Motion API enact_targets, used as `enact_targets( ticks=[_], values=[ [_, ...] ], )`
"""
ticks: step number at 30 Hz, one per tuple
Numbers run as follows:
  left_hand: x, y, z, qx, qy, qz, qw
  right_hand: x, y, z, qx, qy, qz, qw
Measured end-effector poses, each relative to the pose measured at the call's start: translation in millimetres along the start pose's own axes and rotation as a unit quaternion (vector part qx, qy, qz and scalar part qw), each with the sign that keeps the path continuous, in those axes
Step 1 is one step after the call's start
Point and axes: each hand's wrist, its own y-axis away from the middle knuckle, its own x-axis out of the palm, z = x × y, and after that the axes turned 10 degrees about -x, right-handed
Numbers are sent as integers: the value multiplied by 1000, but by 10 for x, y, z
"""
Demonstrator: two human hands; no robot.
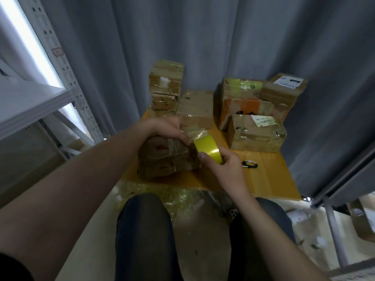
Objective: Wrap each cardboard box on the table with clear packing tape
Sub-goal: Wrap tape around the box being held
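Head view: downward look over two knees (142, 230) to a low yellow table (269, 175).
Box (166, 157): front left of table, nearest the knees, resting on the tabletop, sides glossy with film.
Roll (207, 148): yellow-tinted tape, at the box's right upper corner, touching it, tilted on edge.
Left hand (168, 126): on top of box, fingers curled over its far upper edge, gripping it, fingertips just beside the roll.
Right hand (223, 165): clasped round the roll from below right, thumb lying on its outer face.
Film (192, 131): clear wrinkled strip just behind the roll, by the left fingertips.
Stack (165, 84): three taped boxes, back left of table.
Flat box (195, 109): just right of the stack, behind the left hand.
Right group (256, 133): several boxes crowded together, front one with a white label, an orange-marked one behind it.
Black clip (250, 164): on the table, just right of the right hand.
Scraps (178, 197): crumpled clear film below the table's front edge.
Curtain (223, 37): grey, behind the table.
Shelf (30, 102): metal, far left.
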Motion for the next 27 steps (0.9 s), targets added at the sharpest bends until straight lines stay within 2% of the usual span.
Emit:
enact_targets(
  ticks=[3, 5, 6, 8, 10, 12, 13, 15, 18, 21, 27],
  values=[
    [-30, -7, 43, -39, 23, 72, 996, -59, 13, 107, -35, -72, -12, 997],
    [23, -33, 125, -68, 81, 152, 983, -56, -32, 118, -16, -103, -2, 995],
    [58, -47, 177, -66, 96, 164, 980, -42, -75, 113, -1, -99, 3, 995],
    [55, -37, 267, -46, 70, 109, 990, 7, -185, 88, 9, -70, 12, 997],
    [40, 3, 311, -41, 11, 13, 999, 68, -321, 42, 12, -48, 10, 999],
    [67, 58, 306, -39, 3, -67, 997, 126, -474, 14, 15, -24, 7, 1000],
    [104, 99, 296, -25, 11, -77, 997, 154, -539, 9, 16, -11, 4, 1000],
    [234, 227, 234, -11, -14, -48, 999, 200, -630, 23, 24, 6, -9, 1000],
    [501, 346, 200, -47, -150, -67, 985, 237, -714, 40, 34, 23, -9, 999],
    [505, 282, 225, -42, -154, -109, 981, 273, -842, 170, 43, 27, -20, 998],
    [389, 145, 202, -17, -184, -104, 977, 356, -962, 283, 99, -21, -11, 995]
  ],
)
